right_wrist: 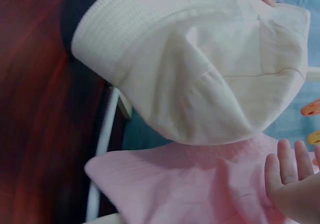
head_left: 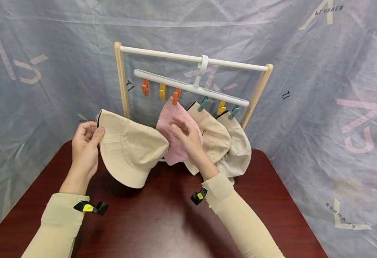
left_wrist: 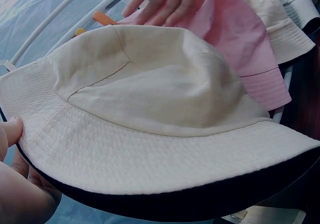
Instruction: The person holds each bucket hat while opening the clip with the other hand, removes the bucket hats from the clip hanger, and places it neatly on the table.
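My left hand (head_left: 86, 143) pinches the brim edge of a cream bucket hat (head_left: 130, 143), thumb on the outside; the dark lining shows below the brim in the left wrist view. My right hand (head_left: 188, 138), fingers loosely spread, is in front of a pink bucket hat (head_left: 167, 123) and holds nothing. That pink hat hangs from an orange clip (head_left: 176, 96) on a white hanger bar (head_left: 162, 80). To its right hang a beige hat (head_left: 214, 134) and an off-white hat (head_left: 240, 148) on further clips.
The hanger hooks over the white rail (head_left: 162, 53) of a wooden-legged rack (head_left: 122, 79). At its left end, an orange clip (head_left: 145, 87) and a yellow clip (head_left: 162, 91) bear no hat. The dark red table (head_left: 156, 222) meets a grey printed curtain (head_left: 62, 71).
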Demonstrator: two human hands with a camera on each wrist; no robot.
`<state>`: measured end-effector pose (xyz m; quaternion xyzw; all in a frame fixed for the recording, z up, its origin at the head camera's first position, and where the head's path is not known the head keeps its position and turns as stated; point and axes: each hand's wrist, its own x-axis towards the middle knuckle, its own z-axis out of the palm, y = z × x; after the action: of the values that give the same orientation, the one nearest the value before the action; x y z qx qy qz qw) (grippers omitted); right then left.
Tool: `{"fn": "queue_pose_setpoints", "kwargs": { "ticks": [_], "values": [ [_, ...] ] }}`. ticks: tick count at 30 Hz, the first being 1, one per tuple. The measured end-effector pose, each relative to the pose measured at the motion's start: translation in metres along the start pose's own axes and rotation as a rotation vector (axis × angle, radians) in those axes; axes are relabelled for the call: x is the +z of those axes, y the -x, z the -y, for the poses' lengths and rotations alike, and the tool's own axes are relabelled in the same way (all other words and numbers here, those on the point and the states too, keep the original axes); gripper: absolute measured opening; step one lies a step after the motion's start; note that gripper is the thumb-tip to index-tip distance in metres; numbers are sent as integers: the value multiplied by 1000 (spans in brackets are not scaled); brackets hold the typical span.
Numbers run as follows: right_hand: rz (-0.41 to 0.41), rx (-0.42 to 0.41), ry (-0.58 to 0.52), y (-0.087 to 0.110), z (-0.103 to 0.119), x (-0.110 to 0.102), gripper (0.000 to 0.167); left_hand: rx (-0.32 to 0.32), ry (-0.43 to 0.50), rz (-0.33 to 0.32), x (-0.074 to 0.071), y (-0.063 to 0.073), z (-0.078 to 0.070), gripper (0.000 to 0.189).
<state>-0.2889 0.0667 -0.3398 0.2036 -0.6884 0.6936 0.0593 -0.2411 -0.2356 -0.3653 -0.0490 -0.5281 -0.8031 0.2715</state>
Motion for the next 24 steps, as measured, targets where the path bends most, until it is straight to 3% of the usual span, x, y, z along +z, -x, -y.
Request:
{"fn": "queue_pose_setpoints", "kwargs": {
  "ticks": [12, 24],
  "values": [
    [-11, 54, -121, 29, -28, -2, 43, -10, 65, -42, -2, 4, -1, 13],
    [-49, 30, -109, 44, -51, -2, 41, -26, 92, -65, -5, 10, 0, 15]
  ]
}}
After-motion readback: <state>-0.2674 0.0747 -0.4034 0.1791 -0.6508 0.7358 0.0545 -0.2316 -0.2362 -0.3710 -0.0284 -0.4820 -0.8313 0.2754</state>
